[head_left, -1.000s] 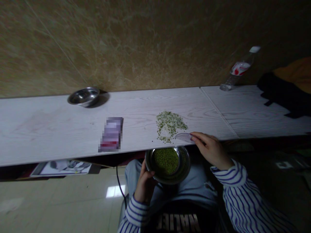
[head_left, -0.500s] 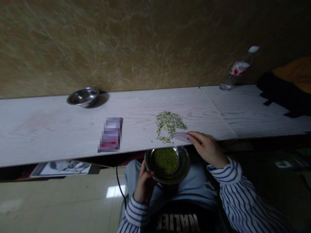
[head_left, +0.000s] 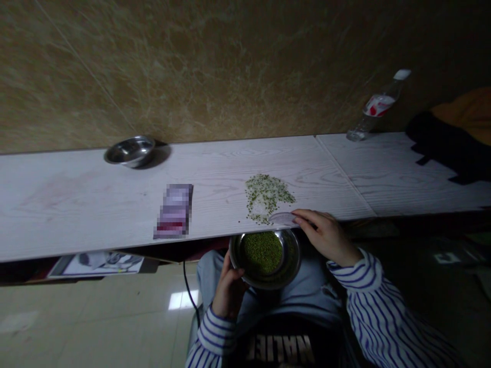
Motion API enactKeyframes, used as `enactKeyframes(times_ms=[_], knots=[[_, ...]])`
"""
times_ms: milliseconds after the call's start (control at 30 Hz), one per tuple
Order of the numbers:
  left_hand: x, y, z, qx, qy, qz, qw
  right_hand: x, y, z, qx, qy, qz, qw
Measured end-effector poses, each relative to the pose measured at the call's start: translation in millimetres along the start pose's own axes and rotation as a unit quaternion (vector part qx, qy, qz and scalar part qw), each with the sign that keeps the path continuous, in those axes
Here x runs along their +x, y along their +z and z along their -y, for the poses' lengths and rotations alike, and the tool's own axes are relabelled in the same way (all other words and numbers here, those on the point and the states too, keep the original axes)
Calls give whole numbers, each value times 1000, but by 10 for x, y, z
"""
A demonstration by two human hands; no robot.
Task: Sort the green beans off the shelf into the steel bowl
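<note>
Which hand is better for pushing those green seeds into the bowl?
Probably the right hand: it touches the pale scraper beside the green seeds, while the left hand holds the steel bowl.

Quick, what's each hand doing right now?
Left hand: closed, holding a steel bowl of mung beans.
Right hand: closed, holding a pale scraper.

White shirt sleeves with blue stripes (head_left: 370,301), black lettered top (head_left: 282,350), pale blue jeans (head_left: 209,268).

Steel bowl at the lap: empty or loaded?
Loaded: the steel bowl holds a mound of green mung beans covering its centre; the left hand holds its rim.
</note>
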State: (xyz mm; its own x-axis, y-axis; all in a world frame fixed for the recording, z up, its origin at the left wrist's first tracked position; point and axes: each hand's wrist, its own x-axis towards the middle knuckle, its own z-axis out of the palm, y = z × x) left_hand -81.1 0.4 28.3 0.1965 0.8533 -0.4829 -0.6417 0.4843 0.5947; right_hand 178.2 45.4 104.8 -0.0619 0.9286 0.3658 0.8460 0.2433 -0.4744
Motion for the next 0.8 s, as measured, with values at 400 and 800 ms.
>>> enactKeyframes(times_ms=[400,800], knots=[[8,-23,27,23,6,-11,1000,0,0,23,-2,-18,10,1000],[-11,7,16,13,4,-14,1000,-20,5,164,11,-28,21,999]])
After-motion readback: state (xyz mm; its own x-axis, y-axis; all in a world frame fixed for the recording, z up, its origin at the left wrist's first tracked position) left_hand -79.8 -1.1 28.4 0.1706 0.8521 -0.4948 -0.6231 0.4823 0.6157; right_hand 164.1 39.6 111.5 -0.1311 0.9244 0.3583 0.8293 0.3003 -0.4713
